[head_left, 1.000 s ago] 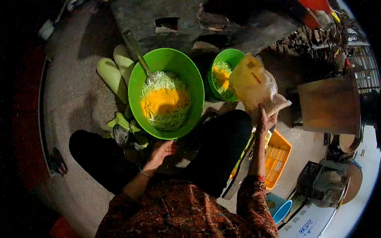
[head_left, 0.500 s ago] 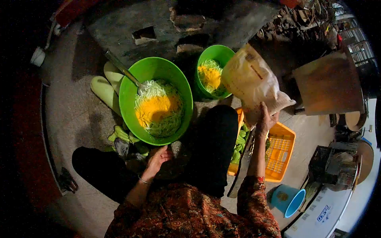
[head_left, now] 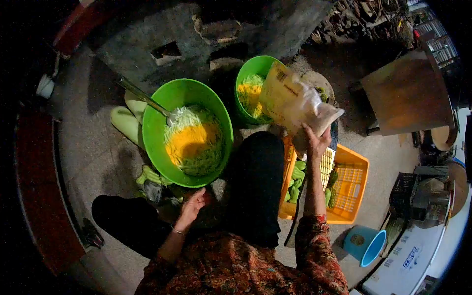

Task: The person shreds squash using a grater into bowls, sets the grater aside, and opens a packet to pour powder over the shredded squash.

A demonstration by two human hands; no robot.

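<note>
My right hand (head_left: 317, 141) grips a clear plastic bag (head_left: 290, 101) with pale contents gathered in its lower right end. The bag's printed end reaches over the rim of the smaller green bucket (head_left: 244, 72). In that bucket, pale shreds carry a yellow-orange topping (head_left: 251, 96). My left hand (head_left: 192, 207) is just below the large green bucket (head_left: 150, 140), fingers loosely extended and holding nothing; I cannot tell whether it touches the bucket. More pale green shreds (head_left: 204, 157) lie inside, with a yellow-orange heap (head_left: 189, 140) on top. A metal ladle (head_left: 147, 101) leans in it.
Pale gourds (head_left: 127, 123) lie left of the large bucket. An orange crate (head_left: 361, 189) holding green vegetables (head_left: 295, 182) stands beside my right leg. A blue bucket (head_left: 361, 246) lies on its side farther right. A small table (head_left: 408, 93) and firewood (head_left: 359, 24) are beyond.
The bag in my right hand has moved a little left and its printed end dips lower toward the smaller bucket. My left hand stays near the large bucket. The view has shifted slightly.
</note>
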